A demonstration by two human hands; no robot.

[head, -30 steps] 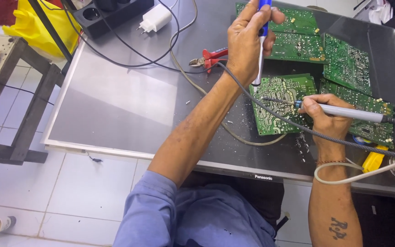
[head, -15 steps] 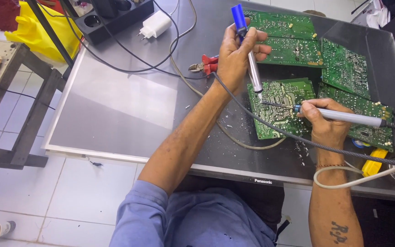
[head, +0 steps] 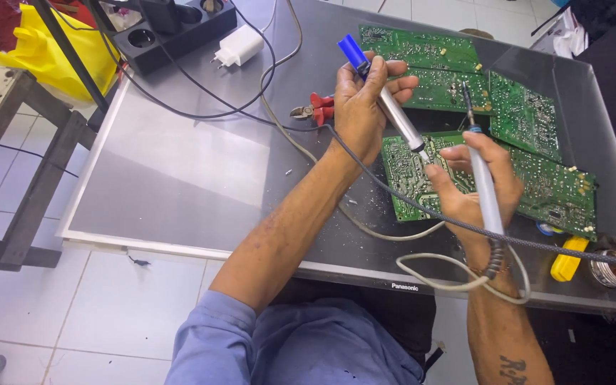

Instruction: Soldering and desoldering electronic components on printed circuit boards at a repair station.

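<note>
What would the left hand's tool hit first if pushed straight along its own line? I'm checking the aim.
The left hand holds the blue-capped tool angled down-right; continuing, its tip likely meets the green circuit board beside the right hand. Depth is uncertain.

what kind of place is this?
Likely an electronics repair bench: green circuit boards lie on a flat panel, the right hand grips a soldering iron, the left hand a desoldering pump.

The left hand grips a blue-capped desoldering pump, the right hand a soldering iron, above a green circuit board.
</note>
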